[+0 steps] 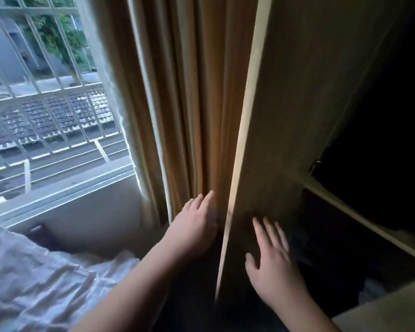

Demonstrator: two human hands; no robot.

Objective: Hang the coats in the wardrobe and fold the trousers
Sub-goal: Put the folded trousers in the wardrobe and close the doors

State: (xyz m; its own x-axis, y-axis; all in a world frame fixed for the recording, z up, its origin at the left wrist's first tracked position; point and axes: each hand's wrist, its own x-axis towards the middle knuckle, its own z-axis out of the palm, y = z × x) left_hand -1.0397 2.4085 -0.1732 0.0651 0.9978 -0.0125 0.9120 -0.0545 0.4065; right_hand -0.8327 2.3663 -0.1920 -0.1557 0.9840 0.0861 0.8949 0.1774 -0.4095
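Nearest, lower left: rumpled white bedding (34,279), soft and creased, lying below the window sill. Both bare forearms are reaching up from the bottom edge.

Right hand (271,262): fingers straight and spread apart, holding nothing, hovering at or against the inner face of the wardrobe door (280,140); motion blur is making contact impossible to confirm. Left hand (197,226): fingers extended and close together, lying on the far side of the door's edge, next to the curtain; fingertips are partly hidden, so cannot tell whether it is gripping the edge.

The door is standing open, edge-on to the camera: a flat panel with a pale, smooth edge strip and a matte brownish face. To its right the wardrobe (381,140) interior is showing very dark; a light wooden shelf edge (359,216) is crossing it diagonally. Contents are too dark to identify; no coats or trousers can be made out.

Behind the door: tan curtain (189,92) hanging in heavy vertical folds.

Farthest, upper left: window (46,92) with white metal bars, a tiled roof and green foliage showing beyond.
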